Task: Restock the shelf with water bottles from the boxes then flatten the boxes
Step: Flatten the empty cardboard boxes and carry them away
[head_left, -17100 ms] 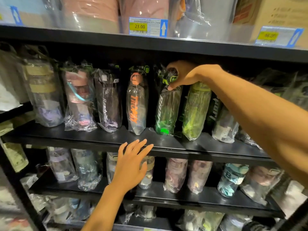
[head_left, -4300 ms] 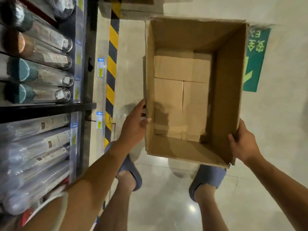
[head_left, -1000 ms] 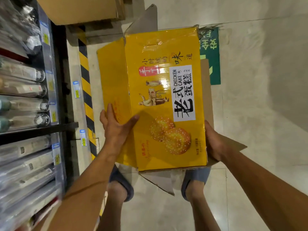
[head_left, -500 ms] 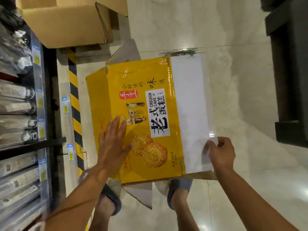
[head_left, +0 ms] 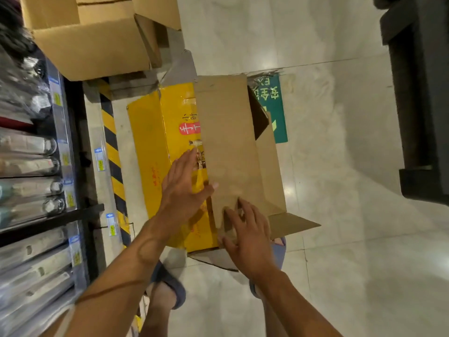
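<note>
Two hands: both are down on the yellow carton (head_left: 153, 147), and neither is gripping anything.
Left hand: my left hand (head_left: 182, 188) lies palm-down on the yellow face, fingers straight and thumb spread toward the brown panel.
Right hand: my right hand (head_left: 247, 229) rests on the brown panel (head_left: 228, 142) by its near edge. The fingers are spread and a little bent, pressing rather than holding.
Carton: it lies on the floor (head_left: 352, 166) in front of my feet, between the hazard stripe (head_left: 113, 166) and a green floor sign (head_left: 275, 105). The brown panel is folded across the yellow face, and loose flaps stick out at the near and far ends.
Stage: I judge I'm flattening this one. It looks nearly down, though the right side seems to stand a bit proud.
Handling: it's empty corrugated board, so I expect it to be light, stiff across the panels and weak only at the creases. The printed face looks glossy and may slide under my palm.
Where to hold: flat palms over the creases to press. To lift it, I'd pinch a long folded edge, since a loose flap would just bend.
Other box: a plain brown box (head_left: 92, 45) sits beyond with its flaps up, not yet flattened.
Shelf: wrapped water bottles (head_left: 29, 164) lie in rows on the shelf (head_left: 48, 218) at my left.
</note>
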